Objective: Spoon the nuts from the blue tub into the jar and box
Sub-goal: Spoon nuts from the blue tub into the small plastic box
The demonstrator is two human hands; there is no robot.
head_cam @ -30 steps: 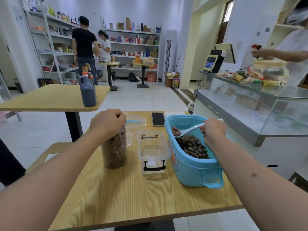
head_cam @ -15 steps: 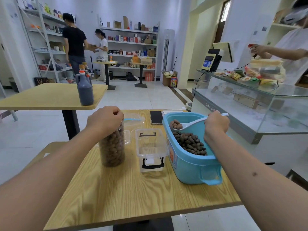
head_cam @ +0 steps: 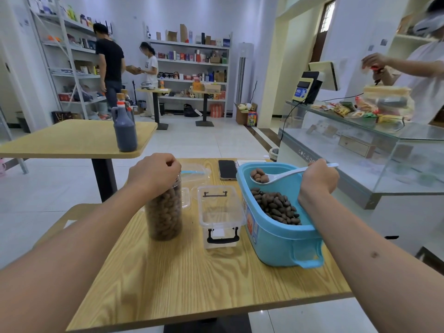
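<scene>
A wood-grain table (head_cam: pixel 192 284) lies under my forearms. Below my right hand (head_cam: pixel 318 180) sits the blue tub (head_cam: pixel 276 243), an oblong plastic bin whose long axis runs away from me, with dark oval nuts (head_cam: pixel 276 207) inside. Between my hands stands the box (head_cam: pixel 219 212), clear, rectangular, open. My left hand (head_cam: pixel 155 174) curls over the top of the jar (head_cam: pixel 164 212), an upright clear cylinder packed with nuts. My right hand grips a white spoon (head_cam: pixel 286 175), its handle pointing right, its nut-loaded bowl pointing left above the tub.
</scene>
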